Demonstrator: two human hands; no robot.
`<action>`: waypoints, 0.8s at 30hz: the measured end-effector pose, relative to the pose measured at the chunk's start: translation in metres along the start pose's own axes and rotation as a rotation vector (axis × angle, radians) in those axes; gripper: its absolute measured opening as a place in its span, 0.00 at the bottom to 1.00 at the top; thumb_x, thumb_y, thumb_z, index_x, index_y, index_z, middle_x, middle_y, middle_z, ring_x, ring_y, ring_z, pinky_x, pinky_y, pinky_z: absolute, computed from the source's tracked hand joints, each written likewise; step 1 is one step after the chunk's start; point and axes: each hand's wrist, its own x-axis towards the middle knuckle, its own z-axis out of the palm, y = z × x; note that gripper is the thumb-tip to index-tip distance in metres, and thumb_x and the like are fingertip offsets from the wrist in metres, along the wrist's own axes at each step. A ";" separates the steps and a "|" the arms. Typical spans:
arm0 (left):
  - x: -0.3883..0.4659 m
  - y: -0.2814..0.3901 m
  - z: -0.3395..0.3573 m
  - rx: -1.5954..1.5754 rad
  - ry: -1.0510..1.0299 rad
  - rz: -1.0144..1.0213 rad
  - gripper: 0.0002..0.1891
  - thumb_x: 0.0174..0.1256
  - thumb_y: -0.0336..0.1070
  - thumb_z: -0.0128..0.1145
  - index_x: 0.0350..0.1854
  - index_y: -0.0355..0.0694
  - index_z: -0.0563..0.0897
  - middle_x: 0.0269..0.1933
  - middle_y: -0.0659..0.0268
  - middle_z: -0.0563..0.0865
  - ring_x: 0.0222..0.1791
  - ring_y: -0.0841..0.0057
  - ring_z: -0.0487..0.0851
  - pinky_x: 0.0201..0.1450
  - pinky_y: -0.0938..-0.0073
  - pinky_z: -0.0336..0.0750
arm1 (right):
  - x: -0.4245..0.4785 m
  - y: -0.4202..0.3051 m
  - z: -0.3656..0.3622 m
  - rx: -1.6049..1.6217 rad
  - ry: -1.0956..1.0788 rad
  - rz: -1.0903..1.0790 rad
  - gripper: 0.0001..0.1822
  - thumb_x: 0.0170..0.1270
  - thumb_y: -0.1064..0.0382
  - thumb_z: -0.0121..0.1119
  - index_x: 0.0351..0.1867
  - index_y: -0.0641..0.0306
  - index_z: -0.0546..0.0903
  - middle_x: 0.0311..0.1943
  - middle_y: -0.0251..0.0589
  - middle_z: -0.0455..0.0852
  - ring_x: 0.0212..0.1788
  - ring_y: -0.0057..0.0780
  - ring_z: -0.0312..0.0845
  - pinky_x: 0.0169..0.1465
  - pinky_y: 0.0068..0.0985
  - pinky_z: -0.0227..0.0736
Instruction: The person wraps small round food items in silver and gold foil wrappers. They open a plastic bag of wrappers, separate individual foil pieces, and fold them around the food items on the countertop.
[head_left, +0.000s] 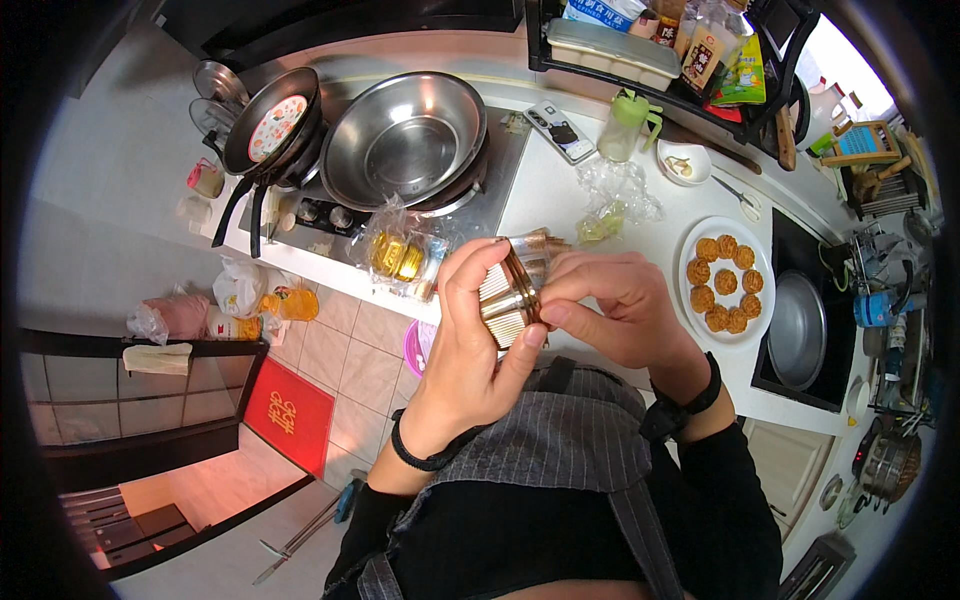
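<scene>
My left hand (469, 341) grips a stack of fluted gold baking cups (504, 304), its fingers behind and its thumb along the front. With thumb and index finger, my right hand (619, 304) pinches at the rims on the stack's right side. How many rims lie between those fingertips is hidden. Just beyond my hands, more cups in clear wrapping (531, 241) rest on the white counter (525, 202). On the right stands a white plate (726, 330) with several browned, ridged pastries (725, 282), some in a ring and one in the middle.
A large steel bowl (409, 142) and a frying pan (304, 142) sit on the gas stove. Bagged yellow-capped jars (396, 255) lie near the counter's front edge. Behind are a phone (560, 131), a green-topped jug (622, 127), a small bowl (684, 163) and scissors (742, 199).
</scene>
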 end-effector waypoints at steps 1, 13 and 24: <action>-0.001 0.000 0.000 -0.029 0.000 -0.024 0.32 0.61 0.35 0.58 0.65 0.32 0.58 0.61 0.45 0.64 0.61 0.53 0.65 0.65 0.60 0.59 | 0.000 0.000 0.000 0.004 -0.001 -0.001 0.04 0.59 0.67 0.63 0.31 0.64 0.82 0.23 0.39 0.82 0.25 0.32 0.77 0.33 0.25 0.68; -0.004 0.003 0.001 -0.192 -0.006 -0.153 0.32 0.60 0.34 0.57 0.65 0.31 0.58 0.60 0.45 0.66 0.61 0.55 0.66 0.65 0.60 0.59 | 0.003 -0.006 0.001 0.004 -0.020 0.023 0.03 0.58 0.68 0.62 0.31 0.65 0.81 0.23 0.39 0.81 0.25 0.32 0.77 0.33 0.25 0.69; 0.001 -0.007 0.004 0.154 0.069 0.156 0.35 0.51 0.31 0.61 0.64 0.33 0.61 0.60 0.43 0.66 0.58 0.50 0.68 0.61 0.56 0.63 | 0.001 -0.006 0.004 -0.015 -0.047 0.214 0.04 0.54 0.71 0.61 0.31 0.67 0.79 0.25 0.39 0.82 0.27 0.25 0.78 0.35 0.24 0.71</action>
